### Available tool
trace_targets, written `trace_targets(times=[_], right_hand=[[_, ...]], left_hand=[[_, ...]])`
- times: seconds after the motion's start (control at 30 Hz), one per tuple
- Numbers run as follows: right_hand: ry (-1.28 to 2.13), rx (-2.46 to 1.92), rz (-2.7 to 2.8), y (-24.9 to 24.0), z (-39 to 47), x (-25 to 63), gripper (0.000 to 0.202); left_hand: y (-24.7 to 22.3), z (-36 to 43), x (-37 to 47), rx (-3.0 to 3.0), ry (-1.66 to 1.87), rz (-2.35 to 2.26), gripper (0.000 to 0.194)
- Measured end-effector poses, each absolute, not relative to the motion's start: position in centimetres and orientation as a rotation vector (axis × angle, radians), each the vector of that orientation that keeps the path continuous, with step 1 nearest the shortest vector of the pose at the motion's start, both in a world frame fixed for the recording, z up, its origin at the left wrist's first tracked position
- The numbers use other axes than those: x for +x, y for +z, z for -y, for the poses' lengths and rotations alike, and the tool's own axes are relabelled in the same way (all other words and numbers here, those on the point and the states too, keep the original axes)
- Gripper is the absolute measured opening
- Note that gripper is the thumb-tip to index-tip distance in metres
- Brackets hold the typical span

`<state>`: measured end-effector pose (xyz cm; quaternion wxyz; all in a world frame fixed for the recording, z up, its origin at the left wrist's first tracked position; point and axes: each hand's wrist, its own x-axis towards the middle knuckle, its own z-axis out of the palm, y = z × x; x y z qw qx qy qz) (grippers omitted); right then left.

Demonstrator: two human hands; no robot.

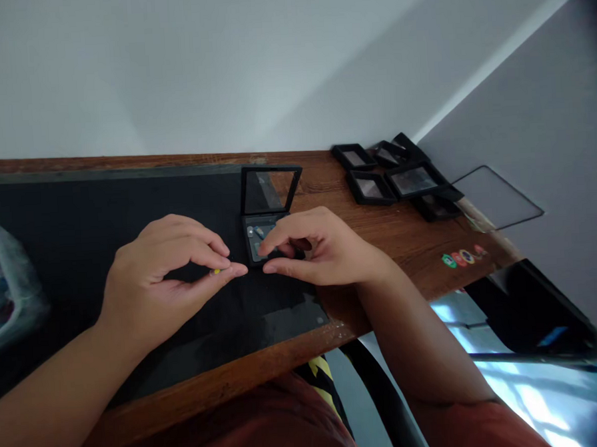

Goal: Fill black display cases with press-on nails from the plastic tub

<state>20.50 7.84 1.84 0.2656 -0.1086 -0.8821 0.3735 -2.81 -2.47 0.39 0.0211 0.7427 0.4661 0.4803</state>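
Observation:
A small black case (246, 243) stands on the dark mat, its framed see-through lid (271, 190) tipped up at the back. A few small light-coloured bits lie inside it; their kind is too small to make out. Just left of the case, my left hand (164, 274) pinches a tiny yellow piece (217, 272) between thumb and fingertips. My right hand (324, 245) reaches over the case's right side, index finger and thumb apart at its front. Its other fingers curl under and partly hide the case's inside. I see nothing between its thumb and index finger.
Several black frame-like cases (411, 177) lie piled at the table's back right, near a thin wire frame (503, 226) by the wall. A clear plastic container (11, 285) sits at the left. Round stickers (463, 257) mark the wooden tabletop (321, 182).

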Motion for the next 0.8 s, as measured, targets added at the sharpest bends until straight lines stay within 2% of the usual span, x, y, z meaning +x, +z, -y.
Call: trace_targets(times=[0.27,0.8], right_hand=[[1.045,-0.092,2.266,2.1,-6.2,19.0,0.013],[1.003,-0.26,2.254,0.4,-4.9,17.8,0.014]], left_hand=[[0.4,2.3,-2.7,2.365,1.418,-1.405,0.019],[0.7,2.9,-2.9,2.481,1.213,-1.414,0.019]])
